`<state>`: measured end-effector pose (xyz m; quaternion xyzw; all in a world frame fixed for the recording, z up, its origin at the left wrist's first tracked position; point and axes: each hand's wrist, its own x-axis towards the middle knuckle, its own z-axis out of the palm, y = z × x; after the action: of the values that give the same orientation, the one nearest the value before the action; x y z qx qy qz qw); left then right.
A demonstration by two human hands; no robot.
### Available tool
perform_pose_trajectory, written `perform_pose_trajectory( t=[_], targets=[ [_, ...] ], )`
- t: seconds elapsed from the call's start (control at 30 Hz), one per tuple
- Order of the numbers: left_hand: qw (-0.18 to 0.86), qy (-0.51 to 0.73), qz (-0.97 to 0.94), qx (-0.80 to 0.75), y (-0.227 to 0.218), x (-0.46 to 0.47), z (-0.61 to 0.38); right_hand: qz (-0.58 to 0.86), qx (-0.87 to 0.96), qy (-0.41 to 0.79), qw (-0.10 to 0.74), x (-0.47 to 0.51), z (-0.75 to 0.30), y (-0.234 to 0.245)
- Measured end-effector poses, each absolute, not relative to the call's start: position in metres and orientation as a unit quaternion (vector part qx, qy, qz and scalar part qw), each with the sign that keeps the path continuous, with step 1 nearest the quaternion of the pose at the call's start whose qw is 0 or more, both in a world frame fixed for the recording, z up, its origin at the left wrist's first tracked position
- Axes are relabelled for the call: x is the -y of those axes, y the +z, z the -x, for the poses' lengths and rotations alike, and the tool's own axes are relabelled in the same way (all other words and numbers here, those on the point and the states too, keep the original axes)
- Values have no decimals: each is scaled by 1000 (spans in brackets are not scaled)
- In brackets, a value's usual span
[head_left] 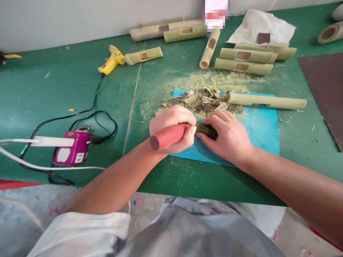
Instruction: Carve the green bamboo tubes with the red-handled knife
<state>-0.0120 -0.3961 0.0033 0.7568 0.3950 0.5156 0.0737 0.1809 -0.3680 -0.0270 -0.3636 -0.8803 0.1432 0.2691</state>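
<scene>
My left hand (pixel 173 126) is wrapped in a fist round the red wooden handle (pixel 166 137) of a tool whose blade end is hidden. My right hand (pixel 227 137) lies over a small dark green piece of bamboo (pixel 206 130), fingers curled on it, pressing it on the blue mat (pixel 257 130). The tool meets the piece between the two hands. Just beyond them lies a heap of cut bamboo chips (pixel 206 101) and a long bamboo tube (pixel 268 101).
Sawdust (pixel 211 80) is spread behind the mat. Several bamboo tubes with square cut-outs (pixel 242 60) lie at the back. A yellow glue gun (pixel 111 60) and a purple power strip (pixel 71 148) with cords lie at left. A brown sheet (pixel 325 89) is at right.
</scene>
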Motion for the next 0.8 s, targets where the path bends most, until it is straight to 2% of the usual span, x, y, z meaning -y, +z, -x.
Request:
perform_pose_trajectory(
  t=[0.8],
  targets=[
    [70,532,-754,-379,-3,393,9,376,884,113,255,368,-179,-26]
  ],
)
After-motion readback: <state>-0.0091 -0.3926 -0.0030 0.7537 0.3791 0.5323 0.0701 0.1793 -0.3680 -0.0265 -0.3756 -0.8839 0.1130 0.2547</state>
